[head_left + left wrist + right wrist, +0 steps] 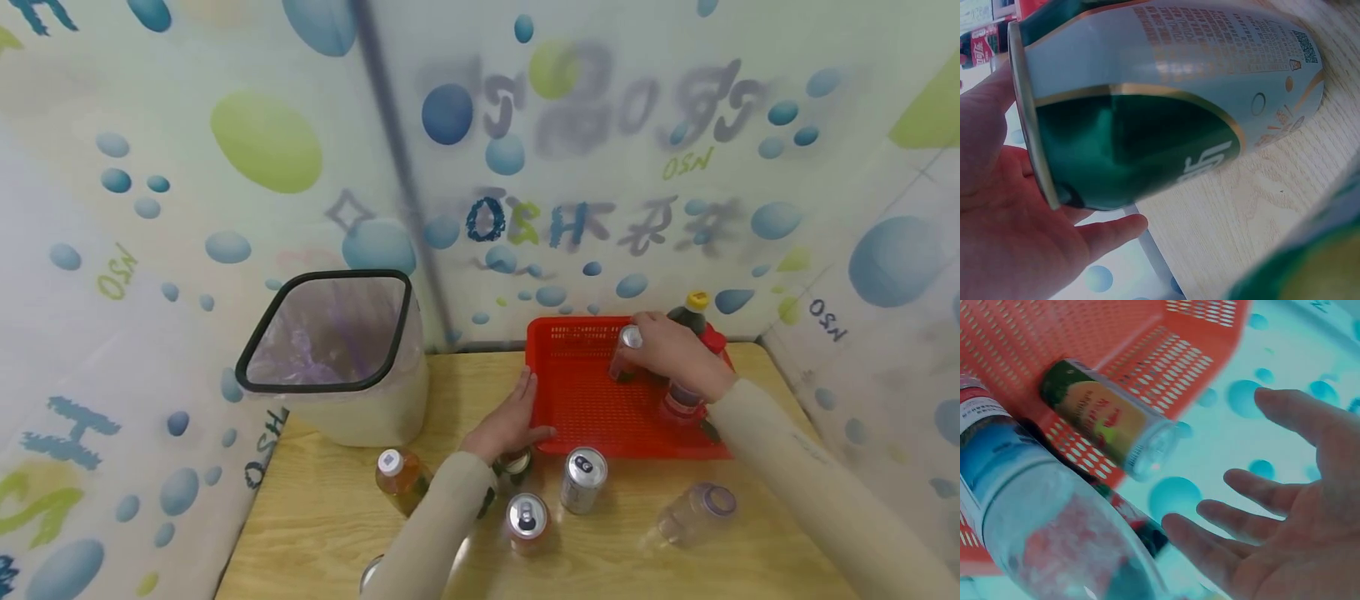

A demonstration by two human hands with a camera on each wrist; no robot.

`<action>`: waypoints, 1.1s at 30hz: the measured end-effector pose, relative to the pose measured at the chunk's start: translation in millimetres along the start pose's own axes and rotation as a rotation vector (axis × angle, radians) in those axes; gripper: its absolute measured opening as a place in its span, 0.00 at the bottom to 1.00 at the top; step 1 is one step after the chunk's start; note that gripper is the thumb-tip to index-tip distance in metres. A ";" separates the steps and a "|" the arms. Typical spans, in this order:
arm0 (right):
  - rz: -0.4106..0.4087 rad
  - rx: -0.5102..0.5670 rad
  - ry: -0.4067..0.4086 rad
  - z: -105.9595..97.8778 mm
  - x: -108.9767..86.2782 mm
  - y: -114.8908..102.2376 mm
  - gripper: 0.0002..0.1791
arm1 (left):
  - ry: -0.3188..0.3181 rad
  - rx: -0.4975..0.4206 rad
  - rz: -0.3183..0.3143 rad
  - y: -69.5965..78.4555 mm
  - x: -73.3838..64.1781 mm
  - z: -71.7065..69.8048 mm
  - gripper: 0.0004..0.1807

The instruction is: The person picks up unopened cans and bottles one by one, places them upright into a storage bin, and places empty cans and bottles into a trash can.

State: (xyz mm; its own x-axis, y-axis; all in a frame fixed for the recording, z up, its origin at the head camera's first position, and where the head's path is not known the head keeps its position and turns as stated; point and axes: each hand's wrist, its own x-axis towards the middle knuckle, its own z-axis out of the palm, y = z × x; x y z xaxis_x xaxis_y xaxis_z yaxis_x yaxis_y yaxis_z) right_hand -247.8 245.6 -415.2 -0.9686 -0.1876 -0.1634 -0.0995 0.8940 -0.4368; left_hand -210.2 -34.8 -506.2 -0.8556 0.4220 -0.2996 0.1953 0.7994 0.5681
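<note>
My right hand [671, 354] reaches over the red basket [577, 400]. Its fingers are spread in the right wrist view, apart from a slim can [1100, 415] with a green and orange label. That can stands in the basket, beside a clear bottle [1066, 531] and a dark bottle with a red label [1125, 512]. At the basket's left rim rests my left hand [510, 425], fingers extended and thumb out at the front corner. Just below this hand is a green and silver can [1147, 106], largely hidden by the arm in the head view.
A lined white bin [360, 417] with a black rim stands at left. On the wooden table are a bottle of amber drink [405, 483], a silver can [583, 479], a reddish can [527, 521] and a clear bottle [693, 512]. A yellow-capped bottle [690, 312] is in the basket.
</note>
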 end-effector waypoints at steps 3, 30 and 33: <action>-0.044 -0.014 0.019 -11.4 -15.6 -6.8 0.28 | -0.004 -0.005 -0.001 0.7 -0.5 -0.3 0.58; -0.239 0.327 0.324 16.4 -154.5 -58.4 0.34 | -0.017 -0.019 -0.028 3.8 -2.7 -4.0 0.57; -0.196 0.364 0.282 36.4 -158.0 -57.6 0.35 | -0.020 0.023 -0.044 4.6 -1.4 -2.9 0.56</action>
State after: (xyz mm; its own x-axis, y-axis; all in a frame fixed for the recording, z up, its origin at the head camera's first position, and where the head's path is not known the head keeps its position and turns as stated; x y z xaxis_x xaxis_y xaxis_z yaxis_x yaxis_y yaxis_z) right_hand -80.7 208.9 -396.3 -0.9686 -0.1754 0.1763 -0.2483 0.6433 -0.7243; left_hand -209.5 -32.9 -501.0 -0.8540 0.3943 -0.3394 0.1685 0.8269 0.5365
